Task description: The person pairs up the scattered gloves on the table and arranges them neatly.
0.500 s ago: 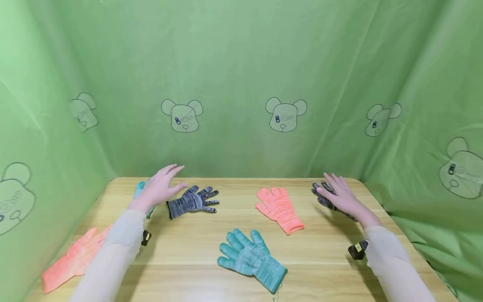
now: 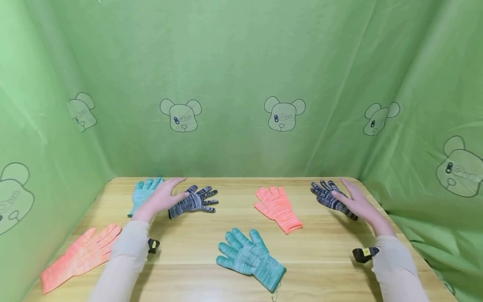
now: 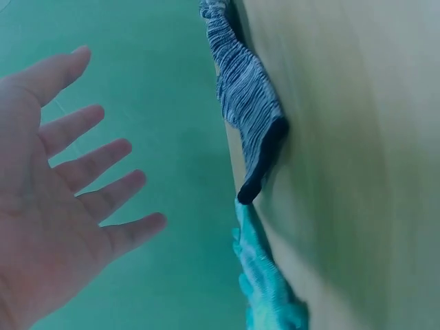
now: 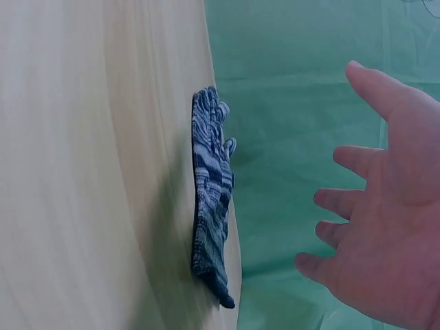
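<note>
My left hand (image 2: 161,200) hovers with fingers spread, above the table between a light teal knitted glove (image 2: 141,193) and a dark grey striped glove (image 2: 190,203). In the left wrist view its palm shows bare and holds nothing. On the far right, my right hand (image 2: 356,204) hangs over the cuff side of a second dark striped glove (image 2: 327,197), overlapping it in the head view. The right wrist view has that glove lying flat on the tabletop, apart from the spread fingers (image 4: 350,161).
A coral glove (image 2: 280,208) lies right of centre, and a darker teal glove (image 2: 252,258) with a loose thread is at the front middle. Another coral glove (image 2: 77,262) rests at the left edge, partly behind my sleeve. Green curtains (image 2: 234,151) enclose the wooden table (image 2: 181,268).
Both hands have drawn a little toward me, the right one also shifting outward. More of the light teal glove and the right dark glove now shows. The gloves lie as before.
</note>
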